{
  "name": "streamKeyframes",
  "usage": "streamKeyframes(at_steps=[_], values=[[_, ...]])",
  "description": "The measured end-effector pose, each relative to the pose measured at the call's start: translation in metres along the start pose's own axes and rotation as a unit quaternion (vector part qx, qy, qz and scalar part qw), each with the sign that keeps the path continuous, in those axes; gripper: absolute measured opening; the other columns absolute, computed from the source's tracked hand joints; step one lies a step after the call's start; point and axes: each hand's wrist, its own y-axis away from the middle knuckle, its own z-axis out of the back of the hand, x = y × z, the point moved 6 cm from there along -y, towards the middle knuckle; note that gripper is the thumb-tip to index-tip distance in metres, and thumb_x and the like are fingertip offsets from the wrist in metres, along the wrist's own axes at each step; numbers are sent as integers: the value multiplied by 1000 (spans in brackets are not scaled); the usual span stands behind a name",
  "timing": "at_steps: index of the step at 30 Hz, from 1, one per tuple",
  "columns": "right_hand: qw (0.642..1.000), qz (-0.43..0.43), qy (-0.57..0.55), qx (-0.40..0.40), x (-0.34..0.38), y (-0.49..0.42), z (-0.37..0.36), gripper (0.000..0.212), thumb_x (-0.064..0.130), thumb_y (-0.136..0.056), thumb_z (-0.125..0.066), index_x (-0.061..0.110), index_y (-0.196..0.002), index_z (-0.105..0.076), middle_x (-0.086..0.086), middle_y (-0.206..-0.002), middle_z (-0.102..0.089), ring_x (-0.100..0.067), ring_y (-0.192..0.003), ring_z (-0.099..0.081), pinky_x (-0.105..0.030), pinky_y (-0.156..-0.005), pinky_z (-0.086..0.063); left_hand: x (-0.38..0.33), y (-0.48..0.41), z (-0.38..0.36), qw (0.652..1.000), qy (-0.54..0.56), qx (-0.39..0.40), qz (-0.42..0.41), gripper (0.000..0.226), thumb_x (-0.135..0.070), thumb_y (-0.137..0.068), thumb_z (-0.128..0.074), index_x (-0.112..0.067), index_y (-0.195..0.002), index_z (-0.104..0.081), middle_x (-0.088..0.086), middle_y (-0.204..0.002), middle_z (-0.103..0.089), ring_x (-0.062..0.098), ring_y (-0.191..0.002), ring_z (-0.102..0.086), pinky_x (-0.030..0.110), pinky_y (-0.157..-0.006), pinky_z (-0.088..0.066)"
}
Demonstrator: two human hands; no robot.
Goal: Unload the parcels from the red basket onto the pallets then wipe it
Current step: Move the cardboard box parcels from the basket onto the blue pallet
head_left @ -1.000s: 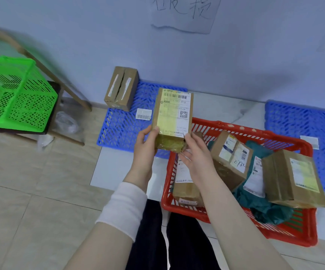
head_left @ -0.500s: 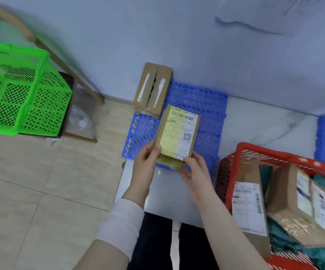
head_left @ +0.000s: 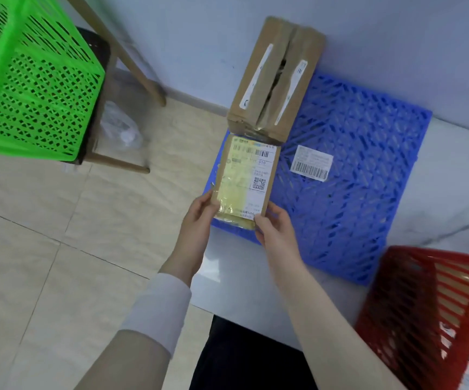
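A small cardboard parcel point(head_left: 246, 178) with a yellow and white shipping label lies over the left front corner of the blue pallet point(head_left: 348, 181). My left hand point(head_left: 199, 218) grips its near left corner and my right hand point(head_left: 275, 226) grips its near right corner. Just behind it, a larger brown box point(head_left: 276, 77) rests on the pallet's back left corner against the wall. The red basket point(head_left: 427, 313) shows only its left wall at the lower right, with parcels dimly visible through the slats.
A loose barcode label point(head_left: 311, 163) lies on the pallet. A green basket point(head_left: 30, 80) sits on a wooden stool point(head_left: 132, 66) at the left, with a clear plastic bag point(head_left: 120, 130) under it. The wall runs along the back.
The parcel has travelled from above the red basket leftward and down to the blue pallet, both hands still holding it. My view has swung left, pushing the red basket to the lower right.
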Motion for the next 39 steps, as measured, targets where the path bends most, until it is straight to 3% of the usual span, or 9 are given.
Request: streamKeyframes(at_steps=[8, 13, 15, 19, 22, 26, 29, 33, 39], values=[[999, -7, 23, -22, 1, -34, -6, 30, 12, -86, -59, 22, -112, -49, 3, -121, -59, -11, -114, -56, -29, -99, -44, -4, -38, -9, 998, -52, 43, -17, 40, -27, -90, -48, -25, -130, -50, -12, -126, -59, 3, -119, -52, 32, -107, -38], [998, 0, 54, -11, 1, -41, -11, 32, 17, -85, -59, 28, -112, -46, 13, -116, -58, -6, -112, -56, -23, -93, -45, -10, -43, -12, 997, -68, 32, -27, 39, -30, -91, -45, -29, -130, -48, -26, -116, -58, -8, -109, -53, 18, -86, -42], [997, -6, 73, -7, 2, -39, -10, 41, 21, -86, -58, 25, -125, -43, 9, -123, -55, -6, -112, -54, -26, -96, -44, -13, -40, -13, 996, -82, 25, -32, 45, -31, -93, -44, -30, -137, -39, -27, -126, -50, -7, -112, -49, 14, -87, -36], [987, -10, 153, -57, 14, -22, 2, 71, 35, -85, -60, 16, -144, -24, 1, -143, -41, -14, -127, -42, -32, -104, -37, -30, -20, -9, 985, -150, -48, -66, 55, -29, -95, -45, -23, -146, -24, -10, -148, -31, -2, -125, -31, 18, -98, -26], [972, 43, 217, -75, 37, 10, 14, 70, 37, -85, -59, 18, -144, -25, -1, -145, -37, -14, -132, -37, -29, -104, -34, -60, 19, -16, 944, -265, -66, -184, 47, -19, -94, -47, -13, -140, -36, 3, -144, -40, 8, -131, -34, 13, -102, -23], [932, 156, 312, -100, 77, 78, 36, 62, 29, -87, -59, 14, -140, -32, -4, -144, -37, -16, -134, -32, -25, -106, -25, -86, 86, -46, 874, -409, -12, -264, 50, -11, -89, -51, -11, -137, -39, 10, -144, -41, 26, -139, -28, 41, -113, -23], [882, 214, 405, -111, 97, 133, 60, 60, 26, -87, -58, 12, -139, -33, -7, -145, -36, -23, -138, -24, -33, -112, -21, -98, 141, -75, 820, -479, 10, -314, 49, -14, -90, -50, -14, -138, -39, 5, -148, -38, 25, -144, -18, 43, -116, -14], [833, 257, 467, -150, 109, 193, 111, 59, 26, -88, -57, 10, -140, -33, -7, -145, -37, -25, -141, -19, -35, -114, -17, -99, 208, -116, 767, -523, 17, -372, 49, -19, -91, -49, -15, -138, -39, 4, -147, -39, 24, -144, -19, 41, -118, -7], [812, 272, 466, -222, 96, 262, 227, 58, 27, -87, -57, 10, -138, -36, -8, -143, -39, -27, -142, -17, -33, -115, -14, -60, 298, -201, 705, -553, 45, -442, 47, -20, -90, -49, -15, -136, -42, 5, -146, -40, 24, -144, -19, 41, -117, -4]])
